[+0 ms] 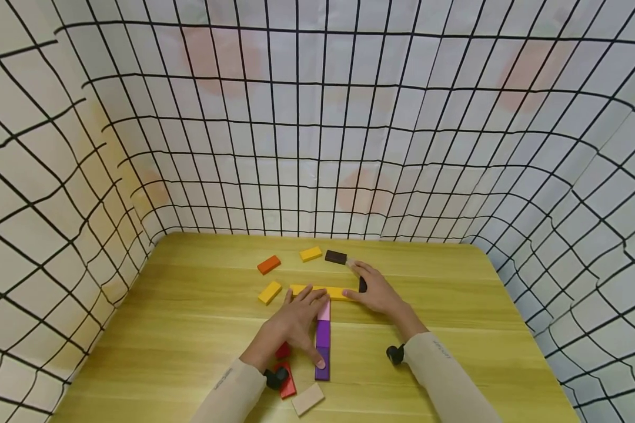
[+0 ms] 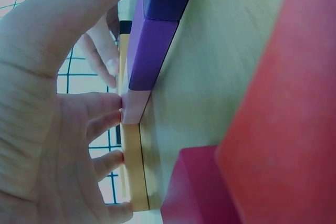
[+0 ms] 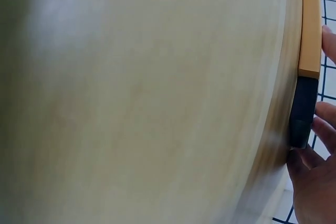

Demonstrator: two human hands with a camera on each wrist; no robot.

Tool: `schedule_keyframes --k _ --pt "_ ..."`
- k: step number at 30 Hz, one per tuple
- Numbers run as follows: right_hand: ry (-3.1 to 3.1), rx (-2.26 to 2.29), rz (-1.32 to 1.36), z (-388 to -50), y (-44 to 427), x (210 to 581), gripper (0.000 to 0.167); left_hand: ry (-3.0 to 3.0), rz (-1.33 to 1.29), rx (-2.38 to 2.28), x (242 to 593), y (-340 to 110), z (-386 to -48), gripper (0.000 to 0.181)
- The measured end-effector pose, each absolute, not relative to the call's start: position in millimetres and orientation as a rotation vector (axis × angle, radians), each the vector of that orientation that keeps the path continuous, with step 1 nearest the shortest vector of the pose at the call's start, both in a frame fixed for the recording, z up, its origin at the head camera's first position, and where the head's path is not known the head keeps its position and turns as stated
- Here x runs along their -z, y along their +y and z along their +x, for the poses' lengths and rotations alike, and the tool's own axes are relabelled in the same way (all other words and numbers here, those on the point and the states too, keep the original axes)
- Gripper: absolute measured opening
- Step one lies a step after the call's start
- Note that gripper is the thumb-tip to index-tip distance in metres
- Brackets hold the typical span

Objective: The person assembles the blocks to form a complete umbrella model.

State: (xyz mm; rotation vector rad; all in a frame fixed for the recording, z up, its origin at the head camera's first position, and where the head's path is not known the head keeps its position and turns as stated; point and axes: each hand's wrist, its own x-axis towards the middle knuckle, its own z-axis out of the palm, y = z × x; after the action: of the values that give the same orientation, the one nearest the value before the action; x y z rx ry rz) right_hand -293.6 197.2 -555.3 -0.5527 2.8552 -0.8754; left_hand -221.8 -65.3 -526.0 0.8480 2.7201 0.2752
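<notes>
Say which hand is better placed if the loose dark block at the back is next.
Probably the right hand: it is much closer to the loose dark block, while the left hand spreads beside the bright purple block.

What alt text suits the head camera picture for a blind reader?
A left hand and a right hand touch a T of blocks: a yellow bar, black at its right end, above a pink and purple stem. Loose red, orange, yellow, dark and beige blocks lie nearby on a yellowish table, with wire mesh behind.

Black mesh fronts pale, perhaps cloth walls.
</notes>
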Motion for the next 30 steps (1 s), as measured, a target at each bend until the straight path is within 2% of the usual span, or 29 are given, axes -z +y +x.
schedule_keyframes --k 8,15,21,30 --pt "2.852 0.878 -0.535 -293 195 555 0.088 2.723 0.9 -0.344 531 -71 -220 0.143" --pt "2.854 0.864 -0.515 -294 197 554 0.09 2.734 0.952 -0.613 527 -92 -222 0.133" --pt "2.859 0.836 -0.514 -295 199 555 0.092 2.791 0.858 -0.736 518 -118 -226 0.125" --pt "2.846 0.839 -0.516 -294 197 554 0.091 2.776 0.704 -0.891 526 -165 -244 0.119"
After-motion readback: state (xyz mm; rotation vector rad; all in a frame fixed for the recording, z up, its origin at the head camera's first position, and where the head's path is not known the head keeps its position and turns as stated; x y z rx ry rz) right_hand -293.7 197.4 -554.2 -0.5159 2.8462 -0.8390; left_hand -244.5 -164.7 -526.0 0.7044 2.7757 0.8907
